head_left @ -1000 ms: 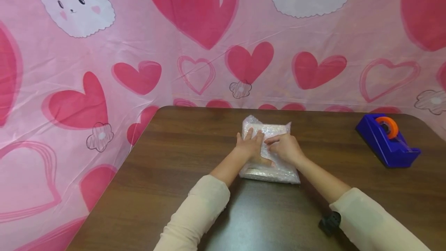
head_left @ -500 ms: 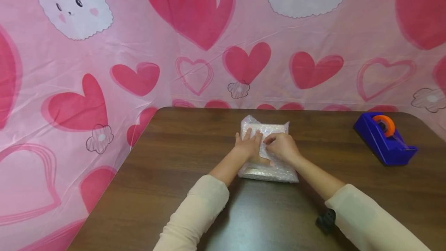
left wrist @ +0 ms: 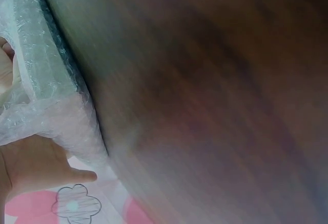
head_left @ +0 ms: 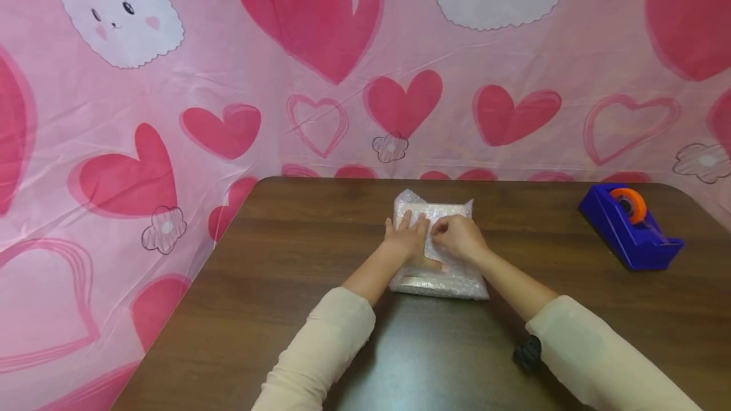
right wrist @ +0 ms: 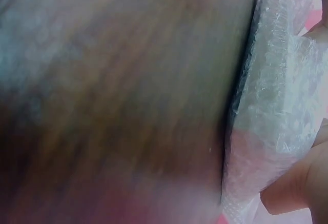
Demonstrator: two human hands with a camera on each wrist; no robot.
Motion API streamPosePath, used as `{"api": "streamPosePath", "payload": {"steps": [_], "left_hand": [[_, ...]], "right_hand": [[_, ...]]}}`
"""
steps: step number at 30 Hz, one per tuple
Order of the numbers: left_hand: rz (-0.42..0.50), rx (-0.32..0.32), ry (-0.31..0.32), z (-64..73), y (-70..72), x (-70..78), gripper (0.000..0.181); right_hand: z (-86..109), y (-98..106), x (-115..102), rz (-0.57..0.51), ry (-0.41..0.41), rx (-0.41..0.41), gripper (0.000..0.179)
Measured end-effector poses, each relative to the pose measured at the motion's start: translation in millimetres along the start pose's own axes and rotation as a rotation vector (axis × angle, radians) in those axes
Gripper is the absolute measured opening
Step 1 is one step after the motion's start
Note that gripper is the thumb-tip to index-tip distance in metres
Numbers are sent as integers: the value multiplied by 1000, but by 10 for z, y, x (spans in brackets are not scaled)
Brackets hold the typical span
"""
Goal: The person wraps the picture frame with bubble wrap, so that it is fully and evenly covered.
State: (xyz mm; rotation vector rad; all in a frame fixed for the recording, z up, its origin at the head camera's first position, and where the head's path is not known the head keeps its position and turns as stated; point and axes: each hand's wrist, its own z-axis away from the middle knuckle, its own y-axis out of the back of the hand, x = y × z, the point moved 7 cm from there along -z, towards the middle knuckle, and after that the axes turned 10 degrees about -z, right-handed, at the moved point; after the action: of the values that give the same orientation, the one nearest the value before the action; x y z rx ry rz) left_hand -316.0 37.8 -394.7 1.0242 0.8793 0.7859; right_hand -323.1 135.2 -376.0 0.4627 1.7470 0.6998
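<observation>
A flat package in clear bubble wrap (head_left: 440, 285) lies on the brown wood table (head_left: 274, 271). My left hand (head_left: 407, 245) rests on its left half, fingers spread and thumb reaching across the wrap. My right hand (head_left: 461, 237) is on the right half, its fingers curled and the fingertips pinching at the wrap near the middle, close beside the left hand. What lies right under those fingertips is hidden. In the left wrist view the wrapped edge (left wrist: 48, 55) shows at the left; in the right wrist view the bubble wrap (right wrist: 274, 96) fills the right side.
A blue tape dispenser (head_left: 631, 233) with an orange-cored roll (head_left: 630, 203) stands at the table's right. Behind the table hangs a pink cloth (head_left: 320, 30) with hearts and rabbit faces. A small black device (head_left: 528, 355) sits at the right sleeve.
The right hand's extended index finger has drawn in, and its fingers are now curled together on the wrap. The right forearm has shifted slightly left. The left hand stays in place.
</observation>
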Motion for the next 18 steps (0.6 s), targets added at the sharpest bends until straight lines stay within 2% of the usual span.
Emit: {"api": "streamPosePath", "payload": {"steps": [4, 10, 18], "left_hand": [[3, 2, 3, 10, 10, 2, 109], [13, 2, -4, 33, 18, 5, 110], [41, 1, -4, 60, 39, 11, 110]], "right_hand": [[0, -7, -9, -5, 2, -10, 12], [-49, -19, 9, 23, -25, -41, 40], [-140, -16, 46, 71, -74, -49, 39]]}}
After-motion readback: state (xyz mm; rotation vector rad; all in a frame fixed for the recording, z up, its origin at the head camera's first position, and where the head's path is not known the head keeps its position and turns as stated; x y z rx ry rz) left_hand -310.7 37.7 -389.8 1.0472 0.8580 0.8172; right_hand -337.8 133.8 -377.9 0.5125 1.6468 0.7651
